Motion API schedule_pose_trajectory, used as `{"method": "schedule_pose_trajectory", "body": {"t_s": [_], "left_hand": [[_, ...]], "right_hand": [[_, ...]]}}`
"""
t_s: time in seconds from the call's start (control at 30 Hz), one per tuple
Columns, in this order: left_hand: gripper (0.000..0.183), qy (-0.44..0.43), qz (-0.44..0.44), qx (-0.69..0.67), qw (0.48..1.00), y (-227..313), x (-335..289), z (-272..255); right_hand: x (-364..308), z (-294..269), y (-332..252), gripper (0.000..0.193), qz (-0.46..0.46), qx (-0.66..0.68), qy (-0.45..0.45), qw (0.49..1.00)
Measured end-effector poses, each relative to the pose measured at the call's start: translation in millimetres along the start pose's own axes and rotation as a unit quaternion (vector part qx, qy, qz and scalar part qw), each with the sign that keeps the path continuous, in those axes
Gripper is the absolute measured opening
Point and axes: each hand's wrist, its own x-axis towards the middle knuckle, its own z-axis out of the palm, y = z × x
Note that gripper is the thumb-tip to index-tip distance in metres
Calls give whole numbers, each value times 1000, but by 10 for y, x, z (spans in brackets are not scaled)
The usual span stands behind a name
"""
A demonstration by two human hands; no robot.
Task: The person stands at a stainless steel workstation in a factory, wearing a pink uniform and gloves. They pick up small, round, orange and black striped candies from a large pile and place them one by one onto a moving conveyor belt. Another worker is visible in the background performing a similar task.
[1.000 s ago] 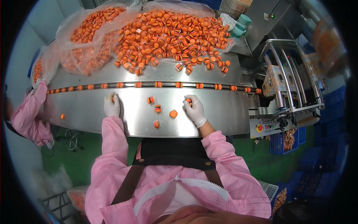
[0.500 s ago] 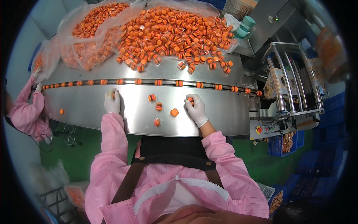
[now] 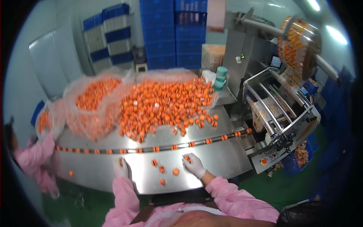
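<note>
My left hand (image 3: pixel 120 168), in a white glove, rests on the steel table (image 3: pixel 94 162) just below the conveyor channel. Its fingers are closed round a small burger-shaped candy (image 3: pixel 121 162). Further right, my gloved right hand (image 3: pixel 194 166) grips another orange burger-shaped candy (image 3: pixel 186 159) between thumb and fingers. Several loose candies (image 3: pixel 162 169) lie on the metal between my hands, some in clear wrappers. A row of spaced candies (image 3: pixel 174 147) sits in the narrow conveyor channel (image 3: pixel 164 149) that crosses the table beyond both hands.
A large heap of candies (image 3: pixel 162 106) and clear plastic bags (image 3: pixel 94 102) cover the table's far side. At right stands a wrapping machine (image 3: pixel 280 109) with a film roll (image 3: pixel 297 47). A co-worker's pink sleeve (image 3: pixel 38 153) is at far left. Blue crates (image 3: pixel 159 41) are stacked behind.
The view has tilted up and turned, bringing in the back wall, crates and film roll. Both hands keep their candies near the same table spots. Candies in the channel show slightly different positions.
</note>
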Motion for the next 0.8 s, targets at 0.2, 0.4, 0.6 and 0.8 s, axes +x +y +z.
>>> {"method": "schedule_pose_trajectory", "body": {"t_s": [0.2,0.4,0.6,0.8], "left_hand": [[19,-55,-23,0,998,110,121,-189],[18,-50,-52,-18,997,161,41,-14],[14,7,-62,-33,998,164,-28,-81],[12,11,-70,-52,996,193,-18,-142]], "right_hand": [[20,81,29,27,12,23,-9,1000],[-26,-85,-97,26,105,160,-38,981],[30,77,312,28,100,134,-66,984],[37,51,142,23,96,129,-56,985]]}}
